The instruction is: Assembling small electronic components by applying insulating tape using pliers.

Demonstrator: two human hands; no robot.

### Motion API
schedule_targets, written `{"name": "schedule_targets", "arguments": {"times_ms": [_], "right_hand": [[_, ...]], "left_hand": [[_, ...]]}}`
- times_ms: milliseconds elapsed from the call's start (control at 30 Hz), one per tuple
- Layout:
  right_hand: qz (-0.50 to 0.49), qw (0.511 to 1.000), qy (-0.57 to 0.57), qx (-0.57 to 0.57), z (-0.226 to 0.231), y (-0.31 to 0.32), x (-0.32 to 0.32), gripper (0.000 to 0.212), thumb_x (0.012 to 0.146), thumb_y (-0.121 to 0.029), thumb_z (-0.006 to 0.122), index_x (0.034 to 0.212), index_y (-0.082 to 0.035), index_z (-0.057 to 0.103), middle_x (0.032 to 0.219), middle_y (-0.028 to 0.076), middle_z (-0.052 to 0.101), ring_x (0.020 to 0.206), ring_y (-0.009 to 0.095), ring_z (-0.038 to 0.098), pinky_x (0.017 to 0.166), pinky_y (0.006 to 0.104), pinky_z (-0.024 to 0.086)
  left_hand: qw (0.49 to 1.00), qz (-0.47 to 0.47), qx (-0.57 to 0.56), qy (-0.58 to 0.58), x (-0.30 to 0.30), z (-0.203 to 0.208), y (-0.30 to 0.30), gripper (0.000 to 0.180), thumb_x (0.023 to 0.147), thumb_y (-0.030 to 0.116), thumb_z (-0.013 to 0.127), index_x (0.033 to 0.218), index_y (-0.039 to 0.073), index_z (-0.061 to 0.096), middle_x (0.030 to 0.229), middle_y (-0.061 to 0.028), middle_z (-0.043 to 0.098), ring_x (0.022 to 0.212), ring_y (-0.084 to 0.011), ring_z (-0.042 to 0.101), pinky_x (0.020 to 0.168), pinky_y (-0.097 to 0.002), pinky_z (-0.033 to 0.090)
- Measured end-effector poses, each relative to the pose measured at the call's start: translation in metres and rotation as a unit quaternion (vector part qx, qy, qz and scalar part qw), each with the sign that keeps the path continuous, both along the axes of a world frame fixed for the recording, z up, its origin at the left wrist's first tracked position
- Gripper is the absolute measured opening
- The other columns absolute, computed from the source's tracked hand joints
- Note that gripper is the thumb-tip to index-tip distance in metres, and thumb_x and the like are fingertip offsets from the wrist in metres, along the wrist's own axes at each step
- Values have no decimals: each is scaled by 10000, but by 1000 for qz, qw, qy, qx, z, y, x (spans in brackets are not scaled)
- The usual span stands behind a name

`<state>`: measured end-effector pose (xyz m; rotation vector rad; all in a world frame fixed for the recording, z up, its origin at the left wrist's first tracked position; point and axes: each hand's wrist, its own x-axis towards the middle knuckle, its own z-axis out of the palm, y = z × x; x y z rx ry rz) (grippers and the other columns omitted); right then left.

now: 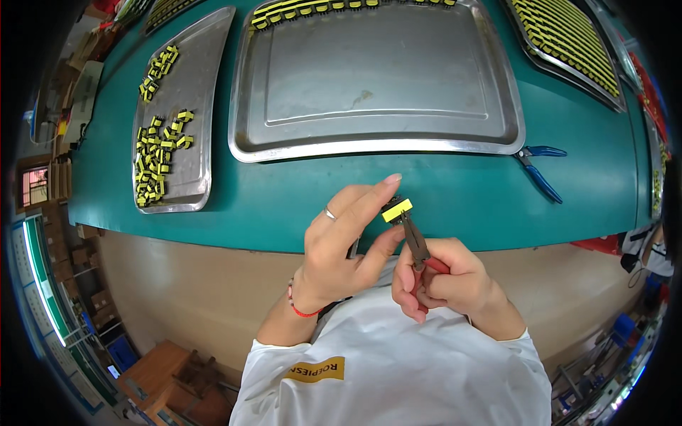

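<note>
Head view. A small yellow-and-black transformer [399, 210] is situated above the near edge of the green table [291, 199], between the index fingertip and thumb tip of the left hand [344, 234]. The index finger extends past its far side; the thumb lies toward its near side. These two digits stand apart around the component; whether both press on it cannot be told. The right hand [449, 278] is curled around the handles of red-handled long-nose pliers [417, 248], whose narrow tips meet the component's yellow face; whether the jaws grip it cannot be told. Beyond the hands lies a large metal tray [376, 78], with a row of similar components [320, 8] along its far edge. At left, a narrower metal tray [190, 167] bears loose components [151, 163]; at right, blue-handled pliers [543, 177] rest on the table beside the large tray's corner.
</note>
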<state>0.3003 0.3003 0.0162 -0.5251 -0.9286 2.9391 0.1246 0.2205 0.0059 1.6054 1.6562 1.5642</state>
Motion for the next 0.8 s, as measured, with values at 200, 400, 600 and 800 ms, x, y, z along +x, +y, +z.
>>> {"name": "schedule_targets", "arguments": {"times_ms": [200,400,600,800], "right_hand": [[36,999,-5,36,-6,-5,-5,288,683,84,374,910,12,536,746,172,618,572,180,592,428,257,303],[13,1000,-16,15,-4,-14,-9,258,708,81,399,907,11,547,730,154,616,584,183,595,434,256,313],[46,998,-28,33,-6,-5,-4,258,699,98,400,898,21,545,723,159,615,580,185,591,427,256,302],[63,996,-18,52,-10,-3,-3,294,681,92,402,926,35,553,775,165,625,616,212,624,430,270,355]], "left_hand": [[997,32,57,32,4,-6,1,388,669,-187,593,1040,-86,643,865,-175,645,681,-194,621,562,-268,507],[998,30,42,21,1,-6,1,376,656,-199,585,1010,-88,647,862,-172,645,700,-212,633,570,-281,536],[998,24,49,9,1,-8,-1,373,655,-198,598,1006,-85,655,870,-161,646,696,-197,632,568,-262,527],[998,21,23,-46,3,-8,-3,291,732,-150,645,1014,-76,662,858,-141,640,691,-168,614,571,-240,503]]}}
